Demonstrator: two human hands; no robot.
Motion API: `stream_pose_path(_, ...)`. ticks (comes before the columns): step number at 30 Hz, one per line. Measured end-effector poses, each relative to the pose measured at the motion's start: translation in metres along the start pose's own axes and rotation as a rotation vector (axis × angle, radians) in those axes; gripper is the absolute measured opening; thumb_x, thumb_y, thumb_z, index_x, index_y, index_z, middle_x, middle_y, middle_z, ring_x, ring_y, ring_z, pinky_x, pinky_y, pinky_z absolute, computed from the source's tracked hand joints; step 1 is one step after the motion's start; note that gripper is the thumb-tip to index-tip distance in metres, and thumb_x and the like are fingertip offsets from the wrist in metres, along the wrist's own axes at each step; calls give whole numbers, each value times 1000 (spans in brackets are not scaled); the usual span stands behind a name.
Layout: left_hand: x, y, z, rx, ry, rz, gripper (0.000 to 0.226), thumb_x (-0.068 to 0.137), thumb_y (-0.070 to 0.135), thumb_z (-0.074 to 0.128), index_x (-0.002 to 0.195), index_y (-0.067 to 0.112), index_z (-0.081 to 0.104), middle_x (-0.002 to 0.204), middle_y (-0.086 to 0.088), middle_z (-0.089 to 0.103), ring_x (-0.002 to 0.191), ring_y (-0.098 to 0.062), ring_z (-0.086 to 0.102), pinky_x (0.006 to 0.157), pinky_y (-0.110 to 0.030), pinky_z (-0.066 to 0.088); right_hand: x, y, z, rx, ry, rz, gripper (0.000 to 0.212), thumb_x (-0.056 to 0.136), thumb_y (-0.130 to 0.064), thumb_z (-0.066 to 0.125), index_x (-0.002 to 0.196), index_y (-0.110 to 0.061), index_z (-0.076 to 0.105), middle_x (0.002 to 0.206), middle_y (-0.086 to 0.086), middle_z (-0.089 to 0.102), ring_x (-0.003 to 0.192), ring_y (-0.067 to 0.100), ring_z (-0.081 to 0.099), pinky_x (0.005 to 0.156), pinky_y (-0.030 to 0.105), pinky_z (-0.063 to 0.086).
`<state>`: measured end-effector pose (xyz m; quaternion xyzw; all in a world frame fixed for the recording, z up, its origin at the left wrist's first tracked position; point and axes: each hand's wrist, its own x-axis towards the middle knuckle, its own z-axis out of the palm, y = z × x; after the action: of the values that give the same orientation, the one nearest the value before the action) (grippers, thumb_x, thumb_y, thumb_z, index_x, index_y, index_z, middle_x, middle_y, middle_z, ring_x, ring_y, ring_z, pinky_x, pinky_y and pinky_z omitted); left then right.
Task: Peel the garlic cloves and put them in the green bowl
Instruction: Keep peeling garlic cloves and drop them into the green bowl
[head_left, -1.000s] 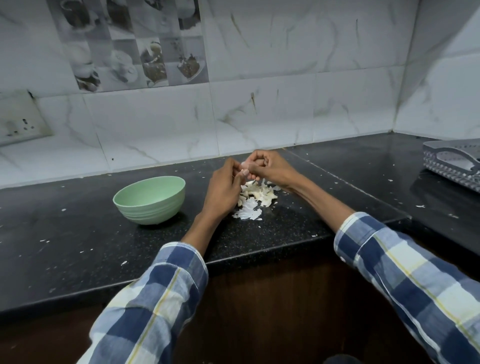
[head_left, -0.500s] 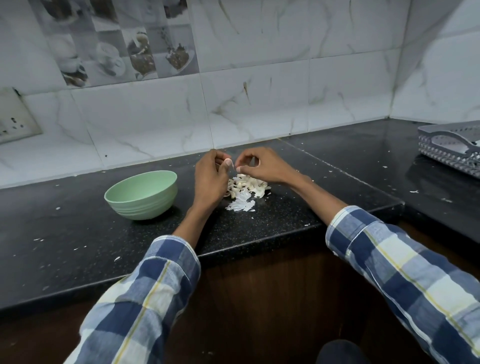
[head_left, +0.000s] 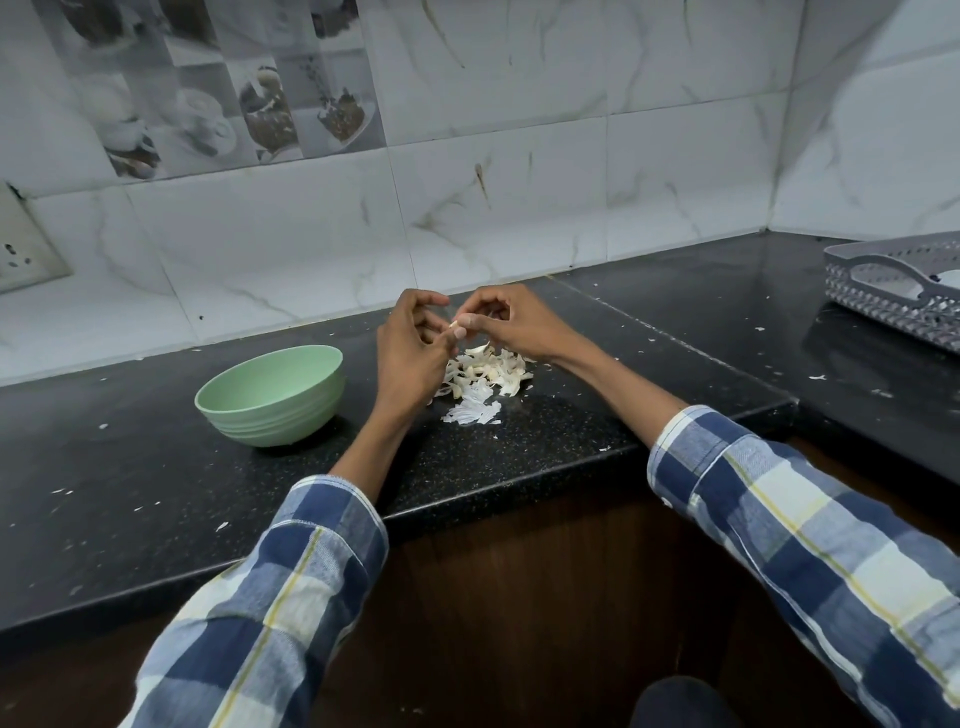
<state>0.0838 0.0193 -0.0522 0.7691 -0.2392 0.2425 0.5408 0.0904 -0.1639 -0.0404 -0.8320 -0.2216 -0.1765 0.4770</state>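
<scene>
While both my hands, left hand (head_left: 410, 353) and right hand (head_left: 511, 327), pinch one garlic clove (head_left: 457, 328) above the peel pile (head_left: 485, 376), it could slip and miss the green bowl (head_left: 270, 397).

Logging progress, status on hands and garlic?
Both hands pinching one garlic clove above the peel pile. Left hand, right hand. Green bowl left of the pile, path unobstructed.

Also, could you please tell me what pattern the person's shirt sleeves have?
Blue, white and cream check with thin yellow lines, on both shirt sleeves, in the head view.
</scene>
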Motion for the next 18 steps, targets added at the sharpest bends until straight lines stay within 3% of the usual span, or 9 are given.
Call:
stream_pose_path(3,2,-1,-1,-45,7,-33,39,91,16,83,123,12,63,91,0,75,73,-6,74,68,-18,57,0,-2,-1,19,3,17,20,98,-24,71,108,-7,72,92,2,73,61,-8,60,58,13,48)
stream_pose_path(7,8,-5,-4,-253,-4,-178,35,88,8,83,120,4,69,110,-14,76,98,-20,74,84,-25,60,0,-5,-3,85,-1,85,24,99,-20,70,115,-3,66,93,5,73,67,7,61,62,23,51)
stream_pose_path(11,11,-7,-6,-474,-15,-330,32,90,2,77,121,-1,71,107,-15,78,92,-19,75,74,-20,57,0,-7,-3,121,16,90,25,98,-13,69,118,1,63,97,10,72,74,12,65,63,22,54)
stream_pose_path(14,12,-10,-3,-458,-2,-342,24,89,7,79,112,2,75,101,-11,79,89,-16,77,78,-24,59,-2,-8,-2,112,18,71,25,97,-11,70,117,1,63,98,9,70,76,13,67,64,20,55)
stream_pose_path(18,12,-13,-2,-433,27,-320,27,87,9,82,111,-2,76,98,-13,80,84,-14,76,70,-17,56,-3,-10,-2,110,12,55,25,95,-11,73,115,1,65,97,6,70,75,11,68,65,17,53)
